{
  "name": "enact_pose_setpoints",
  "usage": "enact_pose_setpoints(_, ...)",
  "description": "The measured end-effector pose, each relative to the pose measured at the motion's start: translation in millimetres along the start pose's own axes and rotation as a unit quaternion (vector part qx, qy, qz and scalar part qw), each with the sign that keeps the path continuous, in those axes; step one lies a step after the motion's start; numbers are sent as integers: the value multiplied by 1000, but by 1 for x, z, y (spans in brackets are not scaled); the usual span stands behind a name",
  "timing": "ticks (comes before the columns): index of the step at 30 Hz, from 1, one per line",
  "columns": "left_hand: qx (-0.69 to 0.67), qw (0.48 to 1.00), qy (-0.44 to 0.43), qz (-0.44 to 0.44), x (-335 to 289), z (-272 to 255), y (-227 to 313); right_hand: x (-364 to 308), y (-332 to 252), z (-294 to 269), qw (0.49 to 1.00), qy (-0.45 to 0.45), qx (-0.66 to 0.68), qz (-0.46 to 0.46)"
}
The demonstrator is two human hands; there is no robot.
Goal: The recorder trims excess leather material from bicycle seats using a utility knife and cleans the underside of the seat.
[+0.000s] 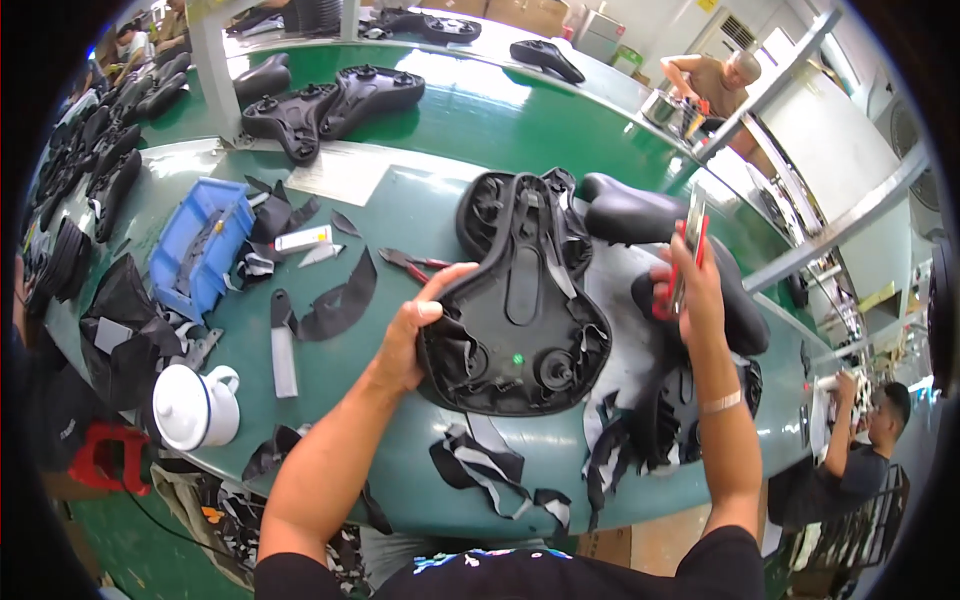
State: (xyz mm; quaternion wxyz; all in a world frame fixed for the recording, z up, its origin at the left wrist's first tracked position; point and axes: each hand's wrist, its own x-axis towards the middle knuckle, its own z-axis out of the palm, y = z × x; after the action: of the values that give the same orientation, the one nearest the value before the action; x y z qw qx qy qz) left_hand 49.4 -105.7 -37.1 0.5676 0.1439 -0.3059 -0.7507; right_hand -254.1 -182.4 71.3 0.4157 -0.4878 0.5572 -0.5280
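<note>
A black bicycle saddle (pixel 520 330) lies upside down before me, its hollow underside up and its narrow nose pointing away. My left hand (pixel 412 335) grips its left edge, thumb over the rim. Trimmed-looking black cover material is folded inside that rim. Raised to the right of the saddle, my right hand (pixel 698 280) is closed round a red and silver hand tool (pixel 690 255), held upright; its exact kind is unclear. Red-handled pliers (pixel 405 263) rest on the table just beyond my left hand. Another upturned saddle (pixel 485 208) sits behind the first one.
Black saddles (pixel 640 210) lie at right. Fabric strips (pixel 480 465) litter the near edge. To the left are a blue bin (pixel 205 245), a white lidded mug (pixel 195 405) and a grey-bladed tool (pixel 284 350). Co-workers (pixel 720 85) sit beyond; metal posts (pixel 213 70) frame the bench.
</note>
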Motion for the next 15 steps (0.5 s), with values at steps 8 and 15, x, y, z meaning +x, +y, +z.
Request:
enact_pose_setpoints(8, 84, 996, 16, -37, -56, 34, 0, -163, 62, 5, 996, -80, 7, 22)
enact_pose_setpoints(15, 197, 936, 286, -52, -119, 33, 17, -208, 76, 19, 970, -232, -72, -19)
